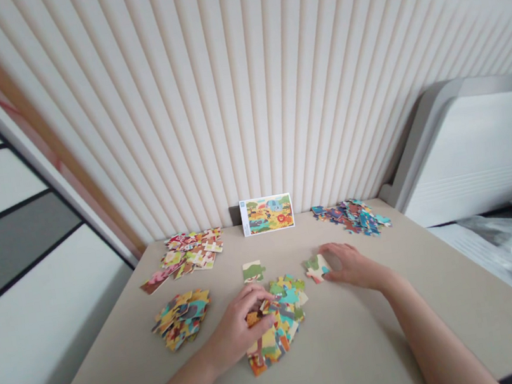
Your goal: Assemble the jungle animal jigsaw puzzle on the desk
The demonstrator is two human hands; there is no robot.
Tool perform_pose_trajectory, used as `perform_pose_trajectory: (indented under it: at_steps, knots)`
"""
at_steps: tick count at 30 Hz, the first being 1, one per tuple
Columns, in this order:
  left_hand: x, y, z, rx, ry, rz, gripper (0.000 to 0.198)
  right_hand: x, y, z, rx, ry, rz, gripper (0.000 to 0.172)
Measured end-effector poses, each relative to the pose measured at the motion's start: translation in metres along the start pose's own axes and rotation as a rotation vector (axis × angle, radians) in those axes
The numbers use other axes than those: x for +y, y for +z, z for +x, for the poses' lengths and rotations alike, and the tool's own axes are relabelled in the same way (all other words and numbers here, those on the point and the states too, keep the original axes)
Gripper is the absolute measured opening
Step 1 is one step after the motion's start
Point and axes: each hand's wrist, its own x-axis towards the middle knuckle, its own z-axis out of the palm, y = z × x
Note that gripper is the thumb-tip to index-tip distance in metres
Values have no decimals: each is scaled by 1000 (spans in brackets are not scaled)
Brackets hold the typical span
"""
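My left hand [240,329] rests on a heap of colourful jigsaw pieces [280,326] at the table's middle, fingers curled and pinching a piece from the heap. My right hand [351,265] lies on the table to the right, fingertips closed on a loose piece [317,267] with green and cream print. A single green piece [253,271] lies alone just behind the heap. A picture card [266,214] showing a jungle scene leans against the wall at the back.
Three more piles of pieces lie on the beige table [356,344]: one at the left [182,318], one at the back left [189,256], a bluish one at the back right [351,216]. A ribbed wall stands behind. A white unit [476,152] is at the right.
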Motion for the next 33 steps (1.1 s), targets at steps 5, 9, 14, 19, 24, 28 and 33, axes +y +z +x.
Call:
perform_pose_trajectory:
  at_steps: [5, 9, 14, 19, 24, 28, 33]
  knots:
    - [-10, 0, 2, 161, -68, 29, 21, -10, -3, -1, 53, -50, 69, 47]
    - [-8, -3, 0, 193, 0, 199, 28, -44, 1, 0, 65, -212, 205, 41]
    - [-1, -7, -12, -40, 94, 433, 96, -87, 22, -1, -72, -411, 266, 70]
    - [-2, -3, -19, -164, 117, 475, 116, -99, 29, -1, -199, -493, 188, 69]
    - [-5, -6, -16, -251, 150, 406, 89, -89, 16, -1, -137, -464, 179, 40]
    - [-1, -12, -15, -262, 125, 377, 87, -84, 13, 0, -166, -414, 138, 72]
    - [9, -17, -12, -243, 160, 338, 64, -84, 9, -4, -330, -361, 81, 71]
